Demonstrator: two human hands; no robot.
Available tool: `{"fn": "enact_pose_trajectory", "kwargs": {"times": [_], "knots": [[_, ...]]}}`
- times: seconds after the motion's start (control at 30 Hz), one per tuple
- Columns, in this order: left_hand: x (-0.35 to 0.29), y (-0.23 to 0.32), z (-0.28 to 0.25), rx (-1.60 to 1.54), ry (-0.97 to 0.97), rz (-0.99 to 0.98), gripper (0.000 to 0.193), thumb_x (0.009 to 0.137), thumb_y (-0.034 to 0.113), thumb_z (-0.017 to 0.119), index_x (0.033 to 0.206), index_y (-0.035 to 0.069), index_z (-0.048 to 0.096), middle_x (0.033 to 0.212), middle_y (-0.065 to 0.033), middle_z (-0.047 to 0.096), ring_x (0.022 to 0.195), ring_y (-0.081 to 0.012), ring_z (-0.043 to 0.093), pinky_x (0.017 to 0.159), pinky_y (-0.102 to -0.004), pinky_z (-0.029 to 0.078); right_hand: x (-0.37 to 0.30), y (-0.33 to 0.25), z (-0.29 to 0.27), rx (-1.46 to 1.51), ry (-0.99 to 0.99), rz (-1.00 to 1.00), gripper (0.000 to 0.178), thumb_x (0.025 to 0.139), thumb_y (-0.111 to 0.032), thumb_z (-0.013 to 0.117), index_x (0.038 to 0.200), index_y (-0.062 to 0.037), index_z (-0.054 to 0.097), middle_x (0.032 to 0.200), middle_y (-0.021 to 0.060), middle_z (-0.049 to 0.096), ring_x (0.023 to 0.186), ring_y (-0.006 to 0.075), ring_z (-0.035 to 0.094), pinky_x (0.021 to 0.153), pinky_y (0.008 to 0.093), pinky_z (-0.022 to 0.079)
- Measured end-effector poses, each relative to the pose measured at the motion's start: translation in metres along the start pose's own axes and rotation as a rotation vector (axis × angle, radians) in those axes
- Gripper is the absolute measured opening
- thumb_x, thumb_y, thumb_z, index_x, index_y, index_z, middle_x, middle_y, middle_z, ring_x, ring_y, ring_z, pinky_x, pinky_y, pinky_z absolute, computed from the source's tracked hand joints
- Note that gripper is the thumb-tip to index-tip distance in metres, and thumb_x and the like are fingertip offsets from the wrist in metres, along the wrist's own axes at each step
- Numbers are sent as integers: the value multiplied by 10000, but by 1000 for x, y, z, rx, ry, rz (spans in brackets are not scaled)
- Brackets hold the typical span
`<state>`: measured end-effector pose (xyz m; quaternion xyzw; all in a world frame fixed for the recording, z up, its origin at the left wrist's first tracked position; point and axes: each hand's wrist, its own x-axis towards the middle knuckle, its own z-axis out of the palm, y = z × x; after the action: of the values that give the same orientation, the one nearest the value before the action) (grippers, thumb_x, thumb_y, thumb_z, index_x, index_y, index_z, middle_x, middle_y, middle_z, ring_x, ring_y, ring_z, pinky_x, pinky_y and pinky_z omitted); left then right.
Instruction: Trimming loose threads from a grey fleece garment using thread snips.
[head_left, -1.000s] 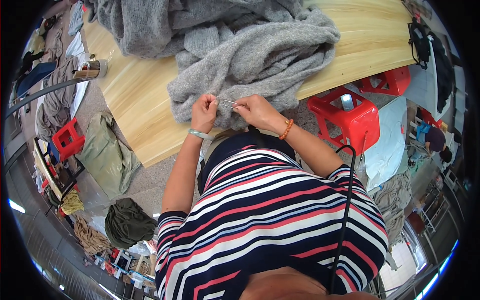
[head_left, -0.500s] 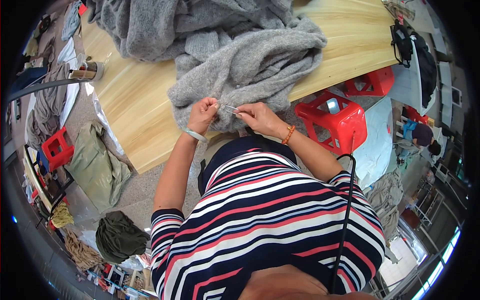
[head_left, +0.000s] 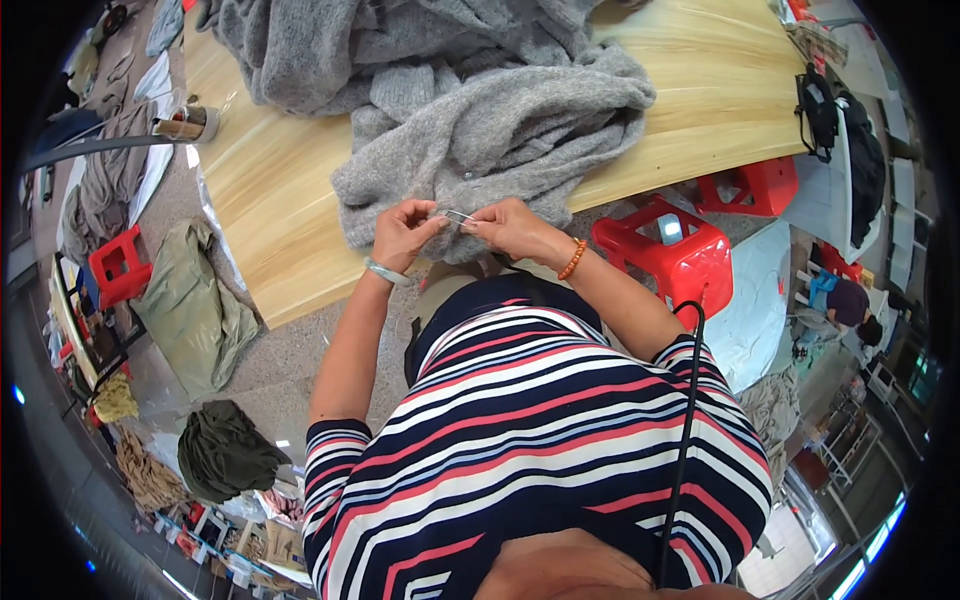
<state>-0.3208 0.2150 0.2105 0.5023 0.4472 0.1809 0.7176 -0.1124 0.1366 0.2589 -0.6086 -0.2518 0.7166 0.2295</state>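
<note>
Two hands (head_left: 519, 232) close together: right fingers (head_left: 486, 219) around metal tool (head_left: 459, 216), grip of left fingers (head_left: 418, 209) unclear.

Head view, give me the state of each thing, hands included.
Left hand: pinched, what it grips is unclear.
Right hand: pinched on the thin metal tool.
Thin metal tool: held, reaching toward the left hand.
Grey knit fabric: bunched, heaped on the table.
Table: partly covered.
Dark green cloth: bunched in a heap.
</note>
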Motion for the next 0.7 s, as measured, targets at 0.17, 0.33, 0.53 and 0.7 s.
{"fn": "enact_pose_trajectory", "kwargs": {"times": [0.17, 0.33, 0.53, 0.7], "knots": [[-3, 1, -1, -40, 36, -116, 156, 825, 57, 766, 960, -1, 716, 815, 1, 690, 677, -39, 577, 601, -192, 459, 5, 10, -10, -129, 2, -170, 278, 920, -250, 638, 839, 7, 707, 572, -43, 499, 526, 60, 400, 474, 292, 339], [-4, 5, 4, 59, 60, -106, 117, 834, 61, 759, 924, -7, 727, 797, 9, 688, 677, -33, 570, 597, -187, 449, 19, 32, -17, -177, -4, -268, 276, 920, -236, 623, 835, 16, 696, 559, -18, 488, 533, 68, 400, 486, 307, 350], [-8, 1, 16, 222, 120, -4, 85, 870, 64, 719, 920, -4, 726, 788, 32, 665, 673, -18, 538, 586, -186, 419, 10, 23, -21, -279, -9, -317, 275, 938, -230, 629, 967, 32, 708, 590, -24, 515, 567, 50, 402, 499, 285, 346], [-13, -11, 22, 271, 264, 74, 75, 863, 76, 702, 867, 1, 703, 717, 48, 627, 632, -17, 512, 559, -195, 414, -2, 8, -13, -456, 69, -313, 265, 894, -214, 590, 956, 15, 710, 770, 207, 682, 712, 331, 664, 693, 419, 500]]}}
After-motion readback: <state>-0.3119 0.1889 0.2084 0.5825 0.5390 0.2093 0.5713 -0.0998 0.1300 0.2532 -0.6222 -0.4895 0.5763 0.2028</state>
